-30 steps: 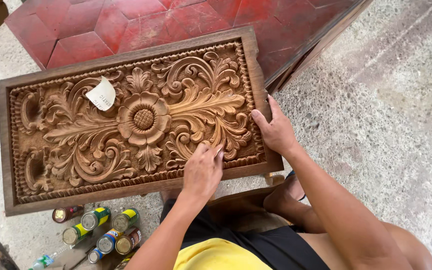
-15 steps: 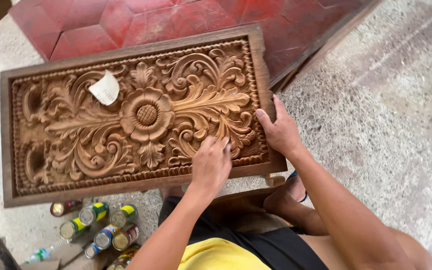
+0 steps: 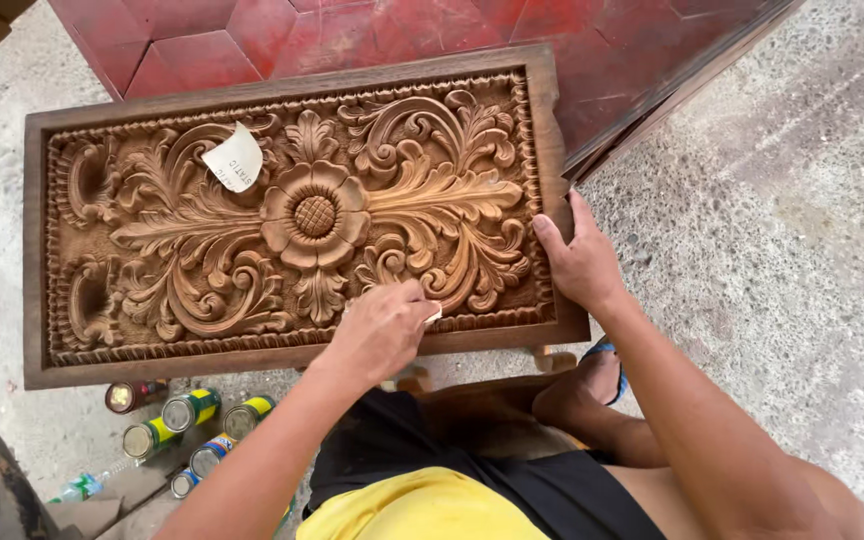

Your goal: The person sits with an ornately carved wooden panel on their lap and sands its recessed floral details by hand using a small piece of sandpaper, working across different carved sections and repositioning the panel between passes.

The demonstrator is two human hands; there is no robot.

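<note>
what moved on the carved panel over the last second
The left hand slid down the carving toward the panel's near edge, a pale scrap under its fingers. The right hand stayed gripping the carved wooden panel at its right end; the loose paper piece stayed put.

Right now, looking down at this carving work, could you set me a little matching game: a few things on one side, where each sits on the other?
Things:
1. left hand
2. right hand
3. scrap of white paper
4. cans

Places:
A. on the ground below the panel's near edge
B. lying on the carving, upper left of the central flower
C. gripping the carved wooden panel at its right frame
D. pressed on the lower carving near the bottom border

Pairs: 1-D, 2-C, 3-B, 4-A
</note>
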